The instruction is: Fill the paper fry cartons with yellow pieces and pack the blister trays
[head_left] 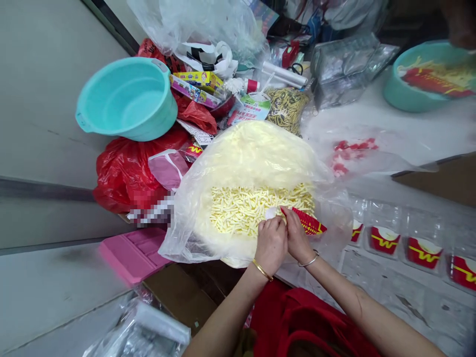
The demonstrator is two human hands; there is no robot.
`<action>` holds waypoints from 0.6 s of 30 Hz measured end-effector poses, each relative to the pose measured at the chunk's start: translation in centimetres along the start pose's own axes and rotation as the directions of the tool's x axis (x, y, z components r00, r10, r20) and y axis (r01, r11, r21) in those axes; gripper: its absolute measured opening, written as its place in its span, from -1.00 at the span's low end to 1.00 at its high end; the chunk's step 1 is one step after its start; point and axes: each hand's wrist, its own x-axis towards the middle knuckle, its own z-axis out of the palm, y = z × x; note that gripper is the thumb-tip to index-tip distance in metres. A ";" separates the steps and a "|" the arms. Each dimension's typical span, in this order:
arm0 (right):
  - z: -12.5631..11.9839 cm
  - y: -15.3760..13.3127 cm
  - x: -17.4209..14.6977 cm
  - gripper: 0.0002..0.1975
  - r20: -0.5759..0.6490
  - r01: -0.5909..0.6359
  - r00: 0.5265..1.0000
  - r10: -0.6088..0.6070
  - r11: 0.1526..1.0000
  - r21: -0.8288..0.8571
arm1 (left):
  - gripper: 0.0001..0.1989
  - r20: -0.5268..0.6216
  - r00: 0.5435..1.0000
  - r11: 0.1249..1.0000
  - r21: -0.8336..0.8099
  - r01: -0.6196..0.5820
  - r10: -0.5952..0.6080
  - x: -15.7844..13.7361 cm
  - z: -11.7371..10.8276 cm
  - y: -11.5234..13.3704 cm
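A large clear plastic bag (186, 218) lies open in front of me, full of pale yellow sticks (238, 206) shaped like French fries. Over its near edge, my right hand (297, 239) is closed on a red fry carton (308, 222) with yellow markings, tipped to the right. Pressed against it, my left hand (272, 243) is closed too. A small whitish piece (271, 212) shows just beyond the left fingers; whether they grip it is hidden.
Clear plastic boxes with red and yellow cartons (386, 240) line up at right. A turquoise basin (126, 99) sits on red bags (126, 171) at left. Another basin (416, 101) holds yellow sticks and red cartons, with a blurred arm above. Below left is a pink tray (130, 253).
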 end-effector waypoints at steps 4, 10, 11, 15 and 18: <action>-0.8 -0.6 0.5 -0.44 -0.083 -0.029 0.996 0.030 0.999 0.023 | -0.83 -0.005 0.990 0.983 -0.119 -0.141 0.141 1.6 -1.2 -0.2; -5.5 -3.6 7.1 -0.38 -0.295 0.129 0.945 -0.142 0.990 -0.061 | -0.67 -0.404 0.905 0.947 -0.219 -0.236 0.132 6.0 -5.2 1.7; -6.4 -4.1 7.8 -0.40 -0.315 0.164 0.932 -0.181 0.983 -0.080 | -0.65 -0.449 0.884 0.949 -0.204 -0.240 0.127 6.3 -5.7 2.4; -8.1 -4.3 6.6 -0.49 -0.344 0.115 0.928 -0.142 0.989 -0.096 | -0.68 -0.386 0.914 0.982 -0.082 -0.172 0.128 6.0 -5.3 5.0; -7.6 -2.8 2.8 -0.51 -0.310 0.009 0.950 -0.026 0.998 -0.058 | -0.73 -0.206 0.970 0.991 -0.013 -0.132 0.126 4.5 -3.2 6.3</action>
